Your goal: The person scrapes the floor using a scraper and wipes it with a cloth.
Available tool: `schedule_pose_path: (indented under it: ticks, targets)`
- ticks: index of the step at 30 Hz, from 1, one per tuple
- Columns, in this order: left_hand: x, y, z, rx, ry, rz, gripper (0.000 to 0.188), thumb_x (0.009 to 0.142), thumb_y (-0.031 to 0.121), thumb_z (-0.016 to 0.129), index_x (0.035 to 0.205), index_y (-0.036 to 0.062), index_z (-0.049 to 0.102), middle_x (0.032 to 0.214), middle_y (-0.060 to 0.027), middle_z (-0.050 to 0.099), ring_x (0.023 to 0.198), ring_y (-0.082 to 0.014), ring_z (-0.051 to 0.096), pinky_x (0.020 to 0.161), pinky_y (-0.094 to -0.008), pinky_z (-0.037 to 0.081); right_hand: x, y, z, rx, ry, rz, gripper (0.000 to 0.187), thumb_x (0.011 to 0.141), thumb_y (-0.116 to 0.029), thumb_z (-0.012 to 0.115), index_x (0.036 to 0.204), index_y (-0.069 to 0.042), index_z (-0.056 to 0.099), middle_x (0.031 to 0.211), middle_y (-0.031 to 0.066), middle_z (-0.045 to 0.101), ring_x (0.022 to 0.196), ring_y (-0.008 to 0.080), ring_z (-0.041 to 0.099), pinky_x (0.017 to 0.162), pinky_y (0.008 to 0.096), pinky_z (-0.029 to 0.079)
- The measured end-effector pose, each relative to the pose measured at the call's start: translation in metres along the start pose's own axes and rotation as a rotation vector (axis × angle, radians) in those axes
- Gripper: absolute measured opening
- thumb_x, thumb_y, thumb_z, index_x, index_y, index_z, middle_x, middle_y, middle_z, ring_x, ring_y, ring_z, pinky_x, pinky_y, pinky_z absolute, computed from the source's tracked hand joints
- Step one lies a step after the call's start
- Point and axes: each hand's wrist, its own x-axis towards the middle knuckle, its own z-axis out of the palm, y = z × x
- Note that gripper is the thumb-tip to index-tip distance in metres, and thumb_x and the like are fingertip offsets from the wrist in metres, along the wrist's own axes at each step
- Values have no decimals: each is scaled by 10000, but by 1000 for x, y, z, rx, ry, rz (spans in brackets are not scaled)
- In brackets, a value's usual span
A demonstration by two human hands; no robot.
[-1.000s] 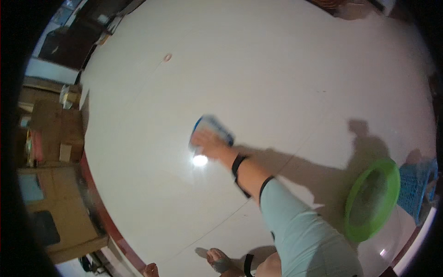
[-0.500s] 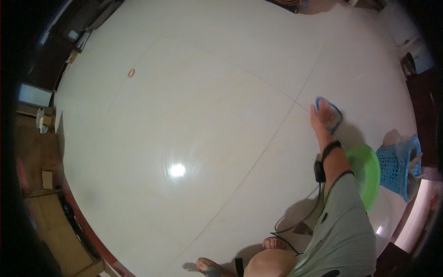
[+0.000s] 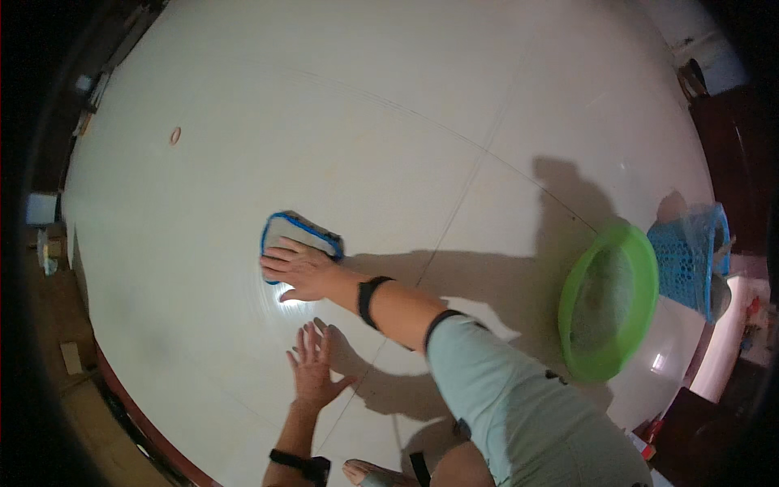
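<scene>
On the pale tiled floor lies a grey cloth (image 3: 281,230) with a blue edge, left of the middle. My right hand (image 3: 302,269) rests flat over its near side, fingers stretched out and the thumb apart; the palm hides part of the cloth. Nearer to me, my left hand (image 3: 312,375) has its fingers spread, with nothing in it. It is low over the floor, and I cannot tell whether it touches. A bright glare spot shows by my right thumb.
To the right stands a green basin (image 3: 646,280) with cloudy-looking contents, beside a blue lattice basket (image 3: 675,250) lined with clear plastic. A small ring (image 3: 175,135) lies far left. Cardboard boxes (image 3: 97,406) line the left edge. My foot (image 3: 369,472) is at the bottom.
My right hand has swept the blue-edged cloth from the right across to the left and nearer. My left hand has come into view. The view has shifted somewhat.
</scene>
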Motion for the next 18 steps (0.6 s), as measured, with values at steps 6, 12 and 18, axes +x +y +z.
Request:
schedule_pose_path:
  ticks: [6, 12, 18]
  targets:
    - [24, 28, 28, 126, 79, -94, 1234, 383, 595, 756, 1349, 94, 173, 1412, -172, 107, 1293, -390, 76, 856, -735, 140, 96, 72, -23, -44, -25, 131, 565, 862, -468, 345, 1286, -94, 352, 1389, 54, 258, 1293, 218, 187, 1056, 406, 104]
    - [21, 11, 25, -47, -97, -130, 1233, 385, 622, 741, 1349, 99, 177, 1412, -183, 83, 1299, -385, 19, 859, -743, 2, 86, 195, -104, -64, -16, 666, 607, 869, -465, 305, 1341, -89, 238, 1425, 82, 150, 1317, 226, 113, 1060, 425, 65]
    - [26, 14, 31, -94, -34, -82, 1228, 366, 636, 727, 1345, 102, 212, 1411, -189, 93, 1301, -385, -2, 861, -726, -78, -103, 343, -198, -193, 232, 1010, 617, 881, -488, 239, 1356, -95, 209, 1420, 85, 174, 1316, 229, 130, 1051, 435, 90]
